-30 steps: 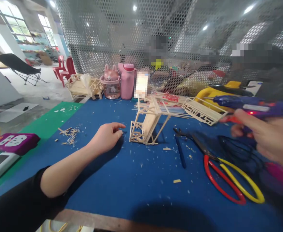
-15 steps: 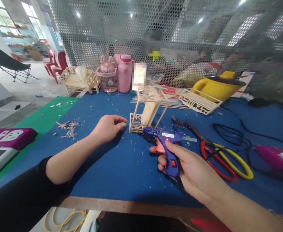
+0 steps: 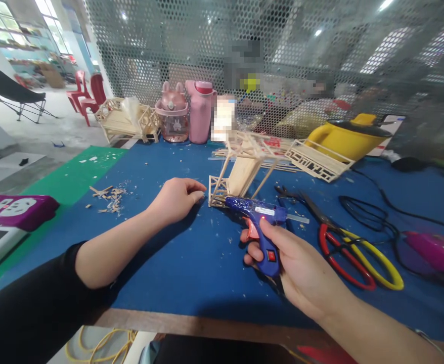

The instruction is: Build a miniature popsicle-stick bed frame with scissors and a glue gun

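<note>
Now then, from the left we pass a loose pile of wood scraps [image 3: 107, 191], splintery and pale, on the smooth blue mat [image 3: 93, 227]; were one to drift into wet glue, we'd guess it could stick. Next, our left hand [image 3: 174, 199] curls narrow, thumb near the fingertips, just beside the stick frame; whether it pinches anything, we can't tell. Too close, perhaps: a stray hot drip or a slip of the nozzle might burn those fingers. And the stick frame [image 3: 242, 172] itself stands mid-mat, thin square-cut rods around a flat slanting panel; a nudge could probably tip it or crack a joint. At its lower corner sits the metal nozzle of the glue gun [image 3: 252, 208], shiny blue plastic with an orange trigger; contact is hard to judge. A heavy squeeze would likely leave blobs. Our right hand [image 3: 298, 253] wraps its grip, and farther right lie scissors [image 3: 326, 223], dark-bladed, with looped red and yellow handles.
</note>
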`<state>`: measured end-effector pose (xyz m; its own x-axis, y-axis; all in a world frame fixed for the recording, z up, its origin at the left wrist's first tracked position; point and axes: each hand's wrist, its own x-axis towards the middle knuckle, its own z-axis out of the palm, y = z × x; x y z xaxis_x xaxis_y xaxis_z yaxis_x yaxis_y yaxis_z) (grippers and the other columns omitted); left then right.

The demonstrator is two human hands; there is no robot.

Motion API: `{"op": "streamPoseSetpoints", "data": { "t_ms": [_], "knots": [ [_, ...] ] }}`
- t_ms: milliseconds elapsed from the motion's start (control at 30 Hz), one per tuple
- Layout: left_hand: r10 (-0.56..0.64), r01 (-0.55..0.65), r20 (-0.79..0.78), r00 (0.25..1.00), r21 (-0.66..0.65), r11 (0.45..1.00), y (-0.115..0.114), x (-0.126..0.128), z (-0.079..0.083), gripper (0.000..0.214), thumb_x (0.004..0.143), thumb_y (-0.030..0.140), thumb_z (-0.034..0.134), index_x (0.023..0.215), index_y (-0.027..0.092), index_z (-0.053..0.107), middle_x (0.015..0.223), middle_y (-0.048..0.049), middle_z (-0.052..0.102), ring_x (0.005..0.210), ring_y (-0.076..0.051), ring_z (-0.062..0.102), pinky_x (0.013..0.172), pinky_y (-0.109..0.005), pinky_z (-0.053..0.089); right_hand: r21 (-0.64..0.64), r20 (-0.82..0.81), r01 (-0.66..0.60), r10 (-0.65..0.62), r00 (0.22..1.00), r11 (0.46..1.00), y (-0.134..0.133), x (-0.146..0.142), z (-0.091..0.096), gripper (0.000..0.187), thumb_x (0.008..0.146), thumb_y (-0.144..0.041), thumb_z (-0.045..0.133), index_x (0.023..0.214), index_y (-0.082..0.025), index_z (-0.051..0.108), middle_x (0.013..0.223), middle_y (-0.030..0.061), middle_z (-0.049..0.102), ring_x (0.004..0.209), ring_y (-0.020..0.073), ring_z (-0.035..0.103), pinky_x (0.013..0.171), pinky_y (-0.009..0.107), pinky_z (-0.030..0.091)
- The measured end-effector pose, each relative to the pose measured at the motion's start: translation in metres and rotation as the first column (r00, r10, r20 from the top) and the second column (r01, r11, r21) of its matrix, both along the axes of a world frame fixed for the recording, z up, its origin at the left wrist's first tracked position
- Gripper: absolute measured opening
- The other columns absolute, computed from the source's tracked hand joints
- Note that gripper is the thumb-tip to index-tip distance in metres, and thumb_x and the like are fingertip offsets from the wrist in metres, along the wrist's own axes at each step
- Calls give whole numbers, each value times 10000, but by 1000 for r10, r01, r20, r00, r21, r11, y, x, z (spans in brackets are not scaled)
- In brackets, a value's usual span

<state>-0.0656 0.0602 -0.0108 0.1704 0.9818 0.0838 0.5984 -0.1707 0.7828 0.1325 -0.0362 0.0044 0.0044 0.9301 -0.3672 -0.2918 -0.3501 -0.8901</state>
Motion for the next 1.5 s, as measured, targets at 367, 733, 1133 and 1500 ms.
{"op": "streamPoseSetpoints", "data": {
  "t_ms": [367,733,1133,1500],
  "knots": [
    [-3,3,4,1000,-8,1000,-1,1,1,222,765,286,557,916,195,692,776,-28,717,670,-147,622,671,-291,481,11,3,-19,19,1000,1000,2,-1,1,257,733,-392,655,725,-143,589,655,-4,541,506,75,448,514,241,481],
    [2,-2,1,1000,0,1000,-1,0,2,224,754,273,563,911,187,698,718,-36,703,652,-160,617,701,-317,491,26,65,-17,15,998,1000,-1,3,2,304,746,-433,636,687,-142,570,627,-5,523,512,80,437,512,249,469],
    [-5,6,-19,1000,11,1000,0,-1,1,231,760,298,562,914,196,701,708,-35,701,646,-161,614,698,-323,492,68,119,-48,39,992,997,-2,2,2,386,719,-540,629,685,-162,555,642,-10,505,533,86,434,539,255,479],
    [-12,12,47,999,-5,1000,4,-3,-6,279,766,325,561,983,183,665,741,-44,700,691,-162,639,672,-297,502,93,222,-73,50,974,993,-13,13,-7,320,801,-514,548,772,-200,606,576,-19,495,595,133,513,661,298,483]
  ]
}}
